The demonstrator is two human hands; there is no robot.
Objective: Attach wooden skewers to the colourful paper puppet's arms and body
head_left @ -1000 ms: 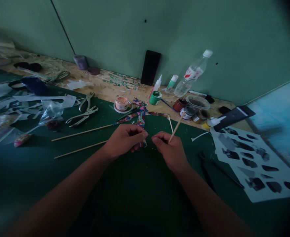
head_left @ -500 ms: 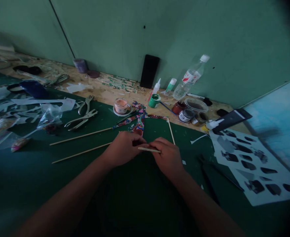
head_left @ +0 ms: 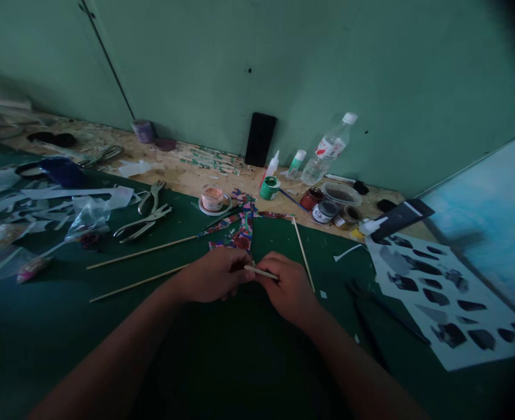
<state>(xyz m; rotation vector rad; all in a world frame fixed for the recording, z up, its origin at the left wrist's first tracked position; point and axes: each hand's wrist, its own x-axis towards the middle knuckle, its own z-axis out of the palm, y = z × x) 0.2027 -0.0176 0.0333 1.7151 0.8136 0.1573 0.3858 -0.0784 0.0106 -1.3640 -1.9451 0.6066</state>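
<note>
My right hand is closed around a thin pale wooden stick, whose end points left. Close beside it, my left hand has its thumb and fingers pinched together near the stick's tip. What the left fingers hold is hidden. Just beyond my hands lie multicoloured patterned strips, partly covered by the left hand. Two wooden sticks, an upper one and a lower one, run out to the left. Another stick slants on the green mat to the right.
Pliers, an open pink paint jar and a green paint pot stand beyond. A phone and a plastic bottle stand near the wall. Plastic scraps lie left; a printed sheet and a dark tool right.
The view has tilted a little, so the wall side sits lower. My right hand has shifted slightly left with the stick; the hands remain close together.
</note>
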